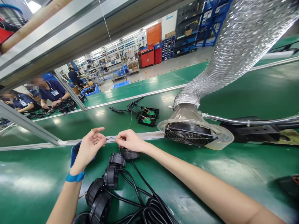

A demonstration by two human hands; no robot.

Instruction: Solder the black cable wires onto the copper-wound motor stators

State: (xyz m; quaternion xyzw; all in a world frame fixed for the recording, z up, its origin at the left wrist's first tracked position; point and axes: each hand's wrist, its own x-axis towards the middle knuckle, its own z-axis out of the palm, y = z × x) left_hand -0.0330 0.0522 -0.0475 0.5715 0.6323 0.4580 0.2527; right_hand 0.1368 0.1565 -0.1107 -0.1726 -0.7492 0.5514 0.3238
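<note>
My left hand, with a blue wristband, and my right hand are raised close together over the green bench. Both pinch the ends of a thin wire stretched between their fingertips. Right below the hands lies a row of several round black parts joined by black cables. One such part sits just under my right hand.
A fume extractor hood with a black fan grille and silver flexible duct stands at right. Two black boxes with green circuit boards lie on the conveyor belt. A small blue tray sits behind my left wrist. Co-workers work far left.
</note>
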